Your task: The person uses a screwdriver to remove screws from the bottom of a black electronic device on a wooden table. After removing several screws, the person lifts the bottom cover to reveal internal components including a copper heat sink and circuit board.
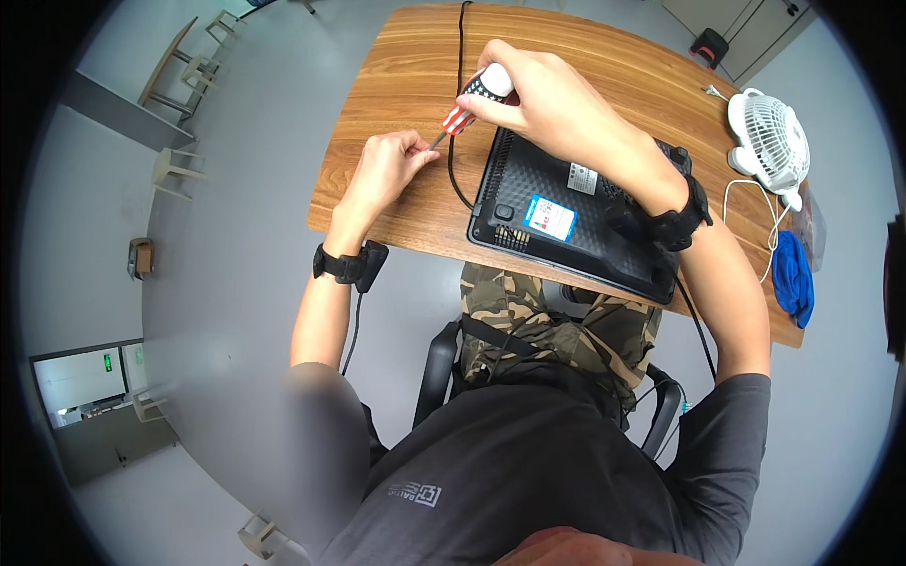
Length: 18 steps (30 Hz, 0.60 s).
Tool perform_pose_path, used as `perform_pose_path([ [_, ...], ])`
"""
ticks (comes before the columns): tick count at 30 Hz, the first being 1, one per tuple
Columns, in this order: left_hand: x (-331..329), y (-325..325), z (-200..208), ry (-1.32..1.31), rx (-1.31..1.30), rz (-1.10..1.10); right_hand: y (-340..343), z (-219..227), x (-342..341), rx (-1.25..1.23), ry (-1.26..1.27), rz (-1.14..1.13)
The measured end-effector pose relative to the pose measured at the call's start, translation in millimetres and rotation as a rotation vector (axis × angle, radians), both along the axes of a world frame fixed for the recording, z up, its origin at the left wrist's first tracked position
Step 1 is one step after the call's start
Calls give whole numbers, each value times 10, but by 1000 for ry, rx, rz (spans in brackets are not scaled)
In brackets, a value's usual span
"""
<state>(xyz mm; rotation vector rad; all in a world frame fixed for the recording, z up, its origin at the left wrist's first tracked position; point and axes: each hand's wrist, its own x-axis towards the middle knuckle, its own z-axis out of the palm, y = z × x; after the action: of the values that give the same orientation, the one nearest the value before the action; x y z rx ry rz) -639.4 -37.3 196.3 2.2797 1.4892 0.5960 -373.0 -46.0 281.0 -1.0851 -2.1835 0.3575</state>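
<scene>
A screwdriver (459, 119) with a red, white and dark-blue starred handle slants over the table, left of a black laptop. My right hand (528, 90) is closed round its handle, near the white end. Down at the tip of the metal shaft, my left hand (389, 162) pinches with thumb and fingers. Whether anything small sits in that pinch cannot be made out. The laptop (533, 179) lies underside up at the table's near edge, with a blue-and-white label and a smaller white one. My right forearm passes above it and hides part of it.
On the wooden table (415, 66), a black cable (461, 47) runs down to the laptop's left side. To the right stand a white fan (769, 137) with a white cord (746, 184) and a bundled blue cloth (793, 278). Stools are along the left wall.
</scene>
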Motion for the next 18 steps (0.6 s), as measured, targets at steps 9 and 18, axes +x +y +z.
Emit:
perform_pose_path([
  [9, -340, 142, -296, 110, 107, 33, 317, 92, 355, 38, 132, -77],
  [18, -288, 188, -414, 144, 67, 14, 673, -3, 787, -51, 68, -162],
])
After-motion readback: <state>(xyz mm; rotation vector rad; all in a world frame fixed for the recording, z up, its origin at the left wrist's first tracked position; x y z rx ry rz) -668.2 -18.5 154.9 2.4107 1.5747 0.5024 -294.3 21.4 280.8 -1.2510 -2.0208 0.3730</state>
